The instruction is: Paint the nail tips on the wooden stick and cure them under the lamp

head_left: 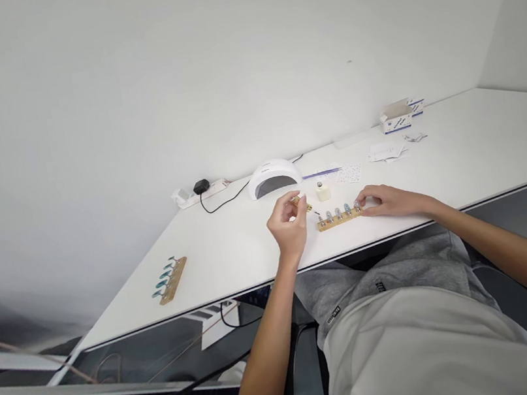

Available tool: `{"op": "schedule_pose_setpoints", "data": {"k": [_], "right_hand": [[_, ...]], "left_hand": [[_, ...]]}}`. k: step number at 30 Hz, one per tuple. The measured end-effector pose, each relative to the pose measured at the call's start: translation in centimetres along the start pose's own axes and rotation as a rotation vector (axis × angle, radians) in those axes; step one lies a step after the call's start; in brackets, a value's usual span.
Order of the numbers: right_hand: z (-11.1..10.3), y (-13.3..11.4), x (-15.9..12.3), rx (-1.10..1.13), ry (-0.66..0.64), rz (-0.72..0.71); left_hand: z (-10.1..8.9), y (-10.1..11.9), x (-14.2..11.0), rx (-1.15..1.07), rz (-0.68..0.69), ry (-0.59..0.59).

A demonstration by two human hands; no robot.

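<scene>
My left hand is closed on a nail polish brush with a gold cap. Its dark tip points down at the left end of a wooden nail stand; I cannot tell whether it touches. Several false nails, clear and bluish, stand upright in a row on that stand. My right hand grips the stand's right end with thumb and fingers. Just behind the stand is an uncapped, pale yellow polish bottle.
A white nail lamp stands by the wall, beside purple tweezers and a sticker sheet. Another nail stand with teal nails is at the left. A power strip, paper cards and a small box lie further back.
</scene>
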State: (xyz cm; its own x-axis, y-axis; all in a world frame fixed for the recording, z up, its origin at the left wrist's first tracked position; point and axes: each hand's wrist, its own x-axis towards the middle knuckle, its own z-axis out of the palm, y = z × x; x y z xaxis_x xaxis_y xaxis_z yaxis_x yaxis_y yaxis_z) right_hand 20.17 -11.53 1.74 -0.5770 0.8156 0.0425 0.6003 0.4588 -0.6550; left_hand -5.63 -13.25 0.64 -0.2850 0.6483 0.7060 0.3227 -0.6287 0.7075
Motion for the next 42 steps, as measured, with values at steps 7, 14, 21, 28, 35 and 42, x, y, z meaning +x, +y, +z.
{"op": "schedule_pose_setpoints", "data": {"k": [7, 14, 21, 28, 35, 42], "right_hand": [[0.07, 0.24, 0.09, 0.004, -0.005, -0.014], [0.16, 0.49, 0.18, 0.004, 0.002, -0.015], [0.11, 0.43, 0.15, 0.006, -0.001, -0.014], [0.08, 0.15, 0.13, 0.001, -0.001, -0.014], [0.04, 0.02, 0.06, 0.0, -0.003, -0.009], [0.08, 0.18, 0.06, -0.001, 0.003, -0.023]], "left_hand": [[-0.09, 0.11, -0.06, 0.005, -0.007, -0.077], [-0.15, 0.06, -0.04, -0.038, -0.026, -0.109], [-0.19, -0.17, -0.06, -0.071, -0.057, -0.127], [-0.28, -0.17, -0.05, -0.107, -0.095, -0.124], [-0.08, -0.28, 0.07, -0.088, -0.077, 0.0], [-0.12, -0.46, -0.01, -0.089, -0.083, -0.102]]}}
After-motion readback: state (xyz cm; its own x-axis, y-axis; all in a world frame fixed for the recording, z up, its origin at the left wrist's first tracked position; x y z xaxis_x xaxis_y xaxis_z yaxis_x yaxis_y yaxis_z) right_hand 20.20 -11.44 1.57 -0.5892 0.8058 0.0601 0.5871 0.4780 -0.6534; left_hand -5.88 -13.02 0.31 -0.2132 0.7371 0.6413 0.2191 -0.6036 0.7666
